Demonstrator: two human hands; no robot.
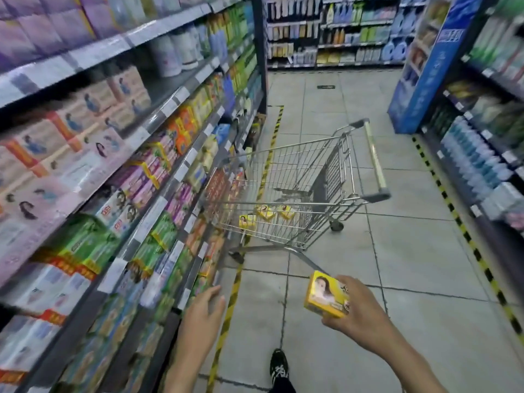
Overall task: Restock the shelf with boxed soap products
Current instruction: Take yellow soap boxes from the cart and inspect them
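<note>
My right hand [358, 310] grips a yellow soap box [326, 297] printed with a picture of a face, low over the aisle floor. My left hand [205, 309] is open with straight fingers, reaching toward the edge of a low shelf [181, 282] on the left. That shelf unit holds rows of boxed soaps in green, orange, purple and pink. A metal shopping cart [300, 191] stands ahead beside the shelves, with three more yellow soap boxes [265, 215] on its bottom.
A second shelf unit [482, 154] of bottles and packs lines the right side. Yellow-black tape [226, 316] runs along the tiled floor on both sides. My black shoe [279, 367] shows below. A blue display stand [425, 66] is at the right.
</note>
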